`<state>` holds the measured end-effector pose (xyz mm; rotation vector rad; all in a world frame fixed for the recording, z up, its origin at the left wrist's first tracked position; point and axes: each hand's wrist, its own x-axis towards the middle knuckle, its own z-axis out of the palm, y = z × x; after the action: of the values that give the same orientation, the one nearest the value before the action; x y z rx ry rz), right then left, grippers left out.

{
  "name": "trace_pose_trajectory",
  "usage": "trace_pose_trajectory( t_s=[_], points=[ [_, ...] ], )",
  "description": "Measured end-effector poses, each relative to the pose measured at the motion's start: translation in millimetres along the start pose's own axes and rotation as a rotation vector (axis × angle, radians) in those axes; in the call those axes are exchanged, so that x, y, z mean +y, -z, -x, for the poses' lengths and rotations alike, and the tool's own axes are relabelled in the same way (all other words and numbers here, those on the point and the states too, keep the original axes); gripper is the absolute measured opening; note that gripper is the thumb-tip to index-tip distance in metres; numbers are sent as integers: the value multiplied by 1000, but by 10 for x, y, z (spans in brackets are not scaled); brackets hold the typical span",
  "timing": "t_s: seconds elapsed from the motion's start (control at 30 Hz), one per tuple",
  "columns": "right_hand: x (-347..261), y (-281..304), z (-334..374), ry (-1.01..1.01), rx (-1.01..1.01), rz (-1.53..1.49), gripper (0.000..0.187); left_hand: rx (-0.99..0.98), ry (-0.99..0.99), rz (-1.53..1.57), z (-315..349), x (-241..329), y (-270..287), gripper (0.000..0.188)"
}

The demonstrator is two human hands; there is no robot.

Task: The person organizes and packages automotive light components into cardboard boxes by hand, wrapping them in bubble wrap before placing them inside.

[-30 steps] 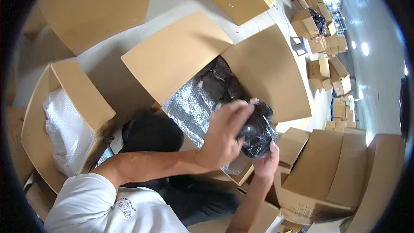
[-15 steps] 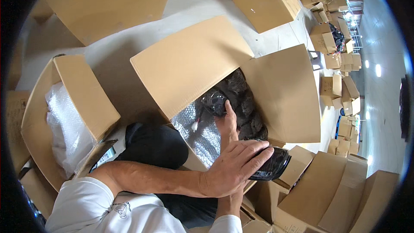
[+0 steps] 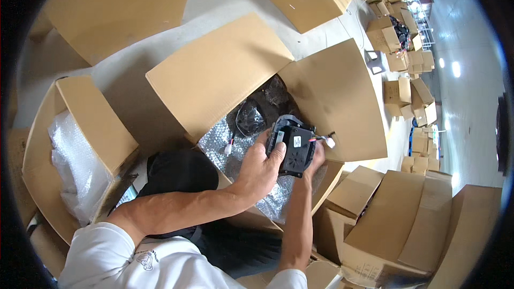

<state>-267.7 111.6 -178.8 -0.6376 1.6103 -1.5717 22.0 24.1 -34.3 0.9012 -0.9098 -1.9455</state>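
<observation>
Black plastic unit (image 3: 293, 159) held just over open carton (image 3: 219, 69), flat face with pale label (image 3: 297, 142) upward. Left hand (image 3: 258, 168) grips its left edge, thumb pressed on top, other fingers largely hidden. Right hand (image 3: 317, 161) at right edge, partly hidden; cannot tell how far fingers close or whether they grip. Good handling likely means firm hold on rim, white connector (image 3: 330, 142) kept slack, unsnagged. Carton contains bubble wrap (image 3: 213, 142), dark film-wrapped parts (image 3: 250, 119). Left box (image 3: 93, 123) contains clear wrap (image 3: 83, 163).

The white label (image 3: 297, 141) on the black unit (image 3: 293, 158), shirt print (image 3: 145, 260) and carton markings (image 3: 367, 271) are unreadable.
</observation>
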Motion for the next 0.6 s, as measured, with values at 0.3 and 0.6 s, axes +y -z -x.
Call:
trace_pose_trajectory(
  t_s=[0.3,0.6],
  points=[
    [-1141,-1223,1351,853,-202,1562,59,-261,44,-242,219,-428,-107,51],
    [-325,-1089,385,-435,125,-381,39,-411,-271,-500,406,-445,-162,58]
  ],
)
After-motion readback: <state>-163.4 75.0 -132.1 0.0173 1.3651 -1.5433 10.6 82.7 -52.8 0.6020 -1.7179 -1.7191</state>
